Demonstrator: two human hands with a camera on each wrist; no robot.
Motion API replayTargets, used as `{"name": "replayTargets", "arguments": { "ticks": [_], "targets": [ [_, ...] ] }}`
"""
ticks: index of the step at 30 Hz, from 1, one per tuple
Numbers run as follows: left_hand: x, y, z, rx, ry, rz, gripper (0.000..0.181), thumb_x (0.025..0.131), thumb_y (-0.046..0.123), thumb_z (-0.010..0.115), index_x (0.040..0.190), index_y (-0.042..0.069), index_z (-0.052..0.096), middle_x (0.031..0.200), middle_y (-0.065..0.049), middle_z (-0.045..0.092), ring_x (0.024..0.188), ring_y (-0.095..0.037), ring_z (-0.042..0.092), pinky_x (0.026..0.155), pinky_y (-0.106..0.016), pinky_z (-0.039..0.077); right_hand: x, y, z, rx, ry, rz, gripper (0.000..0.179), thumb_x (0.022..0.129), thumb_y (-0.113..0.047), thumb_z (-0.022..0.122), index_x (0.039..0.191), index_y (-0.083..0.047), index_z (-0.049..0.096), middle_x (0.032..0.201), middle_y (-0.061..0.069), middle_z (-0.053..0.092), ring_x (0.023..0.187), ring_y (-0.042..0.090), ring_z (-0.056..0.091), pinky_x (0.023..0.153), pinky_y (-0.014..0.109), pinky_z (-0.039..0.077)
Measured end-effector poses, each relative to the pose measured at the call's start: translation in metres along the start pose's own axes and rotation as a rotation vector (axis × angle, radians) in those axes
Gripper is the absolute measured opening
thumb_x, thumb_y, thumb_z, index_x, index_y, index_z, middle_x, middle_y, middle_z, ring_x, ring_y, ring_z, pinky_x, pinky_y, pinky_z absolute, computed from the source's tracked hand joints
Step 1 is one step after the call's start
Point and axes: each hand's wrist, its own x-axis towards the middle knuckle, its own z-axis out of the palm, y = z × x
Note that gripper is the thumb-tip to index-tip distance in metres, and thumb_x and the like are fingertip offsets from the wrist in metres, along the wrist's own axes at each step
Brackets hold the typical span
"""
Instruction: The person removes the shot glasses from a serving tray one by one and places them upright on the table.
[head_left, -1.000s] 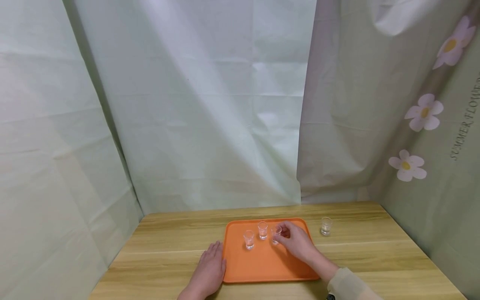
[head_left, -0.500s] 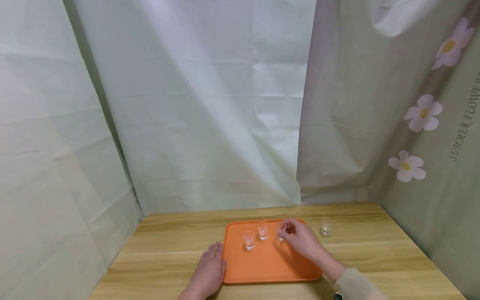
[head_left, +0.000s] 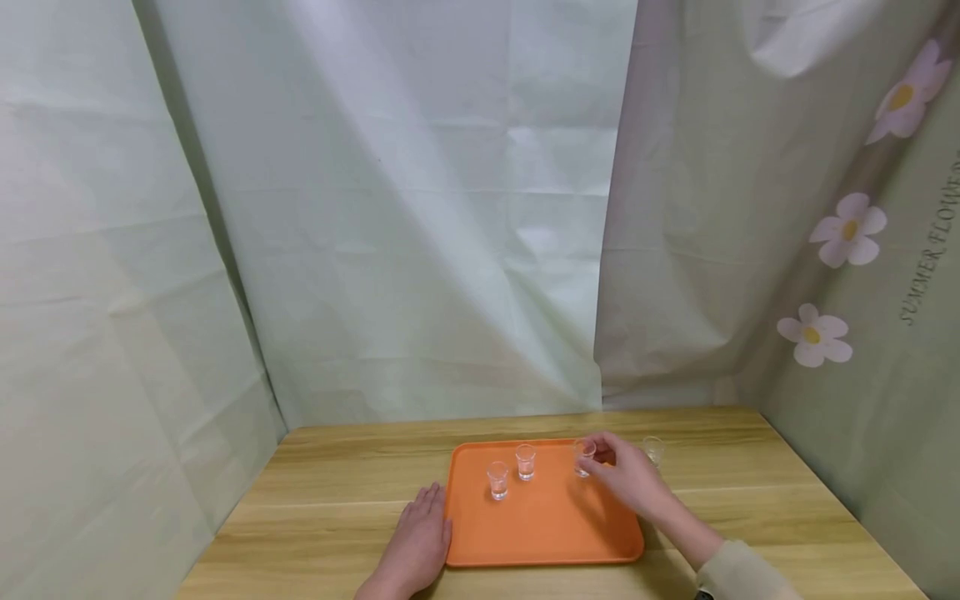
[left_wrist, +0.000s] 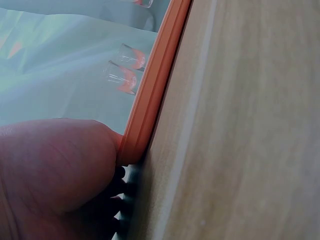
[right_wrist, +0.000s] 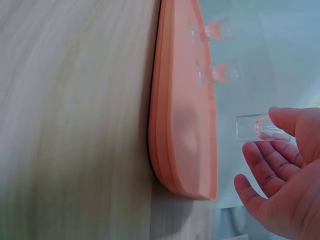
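Note:
Between thumb and fingers my right hand [head_left: 632,477] pinches a small clear shot glass [head_left: 582,460] near its rim. In the right wrist view the held shot glass [right_wrist: 247,129] is raised off the orange tray [right_wrist: 190,145], upright over its far right part. Two more shot glasses stand on the tray, one nearer [head_left: 498,482] and one farther back [head_left: 526,463]. My left hand [head_left: 415,533] rests on the table along the tray's left edge, its fingers extended. In the left wrist view the thumb side touches the tray's corner [left_wrist: 135,145].
Another shot glass [head_left: 655,450] stands on the wooden table [head_left: 337,475] right of the tray, partly behind my right hand. Pale fabric walls [head_left: 435,292] enclose the table at the back and both sides.
My right hand has carried the shot glass to the right and up, away from the two others on the tray. The left hand and the tray have stayed in place.

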Motion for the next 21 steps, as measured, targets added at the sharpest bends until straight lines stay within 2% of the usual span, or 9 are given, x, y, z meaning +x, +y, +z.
{"name": "replayTargets", "arguments": {
  "ticks": [7,14,18,21],
  "targets": [
    [-0.001,-0.001,-0.001,-0.004,-0.021,0.016,0.052,0.114,0.017,0.054,0.152,-0.019,0.049,0.156,-0.039,0.051,0.147,-0.059,0.045,0.119,-0.077,0.035,-0.004,0.003,-0.014,-0.017,-0.012,0.014,0.030,0.103,-0.020,0.081,0.129,-0.005,0.074,0.107,-0.002,0.073,0.104,0.016,0.072,0.082,0.029,0.060],
    [0.000,0.003,-0.004,-0.026,-0.031,-0.028,0.053,0.111,0.015,0.059,0.152,-0.018,0.051,0.158,-0.037,0.050,0.150,-0.057,0.044,0.123,-0.074,0.034,-0.009,0.009,-0.026,-0.031,-0.009,-0.009,0.031,0.103,-0.021,0.081,0.129,-0.005,0.074,0.108,-0.002,0.074,0.104,0.016,0.074,0.084,0.028,0.061],
    [0.001,0.007,-0.008,-0.035,-0.050,-0.031,0.054,0.112,0.015,0.056,0.152,-0.019,0.049,0.159,-0.039,0.048,0.150,-0.059,0.041,0.122,-0.076,0.032,-0.011,0.012,-0.032,-0.037,-0.011,-0.030,0.034,0.103,-0.020,0.082,0.130,-0.001,0.074,0.108,0.001,0.074,0.101,0.016,0.073,0.082,0.027,0.061],
    [0.000,0.008,-0.008,-0.027,-0.048,-0.034,0.053,0.113,0.016,0.056,0.153,-0.018,0.049,0.160,-0.038,0.049,0.151,-0.057,0.042,0.123,-0.074,0.032,-0.012,0.014,-0.037,-0.046,-0.009,-0.016,0.034,0.103,-0.021,0.082,0.129,-0.002,0.073,0.109,0.001,0.074,0.101,0.016,0.073,0.080,0.027,0.061]
  ]
}}
